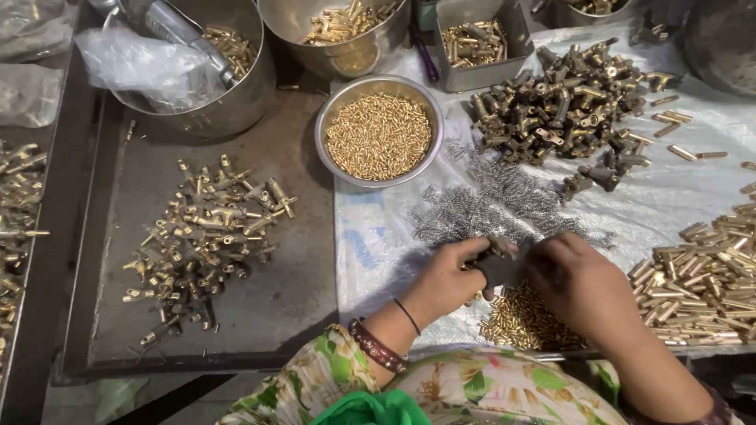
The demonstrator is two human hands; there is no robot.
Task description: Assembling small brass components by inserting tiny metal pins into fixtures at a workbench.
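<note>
Fingers of both hands — left hand (449, 275), right hand (579, 279) — pinch together on one dark brass fitting (498, 266) held just above the woven sheet (677, 201), at 6 o'clock from the tangle of small springs (496, 206). Fitting's long axis seems to run 9-to-3 between the hands; which end leads cannot be told. Risk, as judged: a slipped pinch drops it into the loose brass pins (528, 323) at 6 o'clock — hard to recover.

both hands (449, 279) (575, 279) pinch a dark brass fitting (498, 266) beside grey springs (488, 205).
</note>
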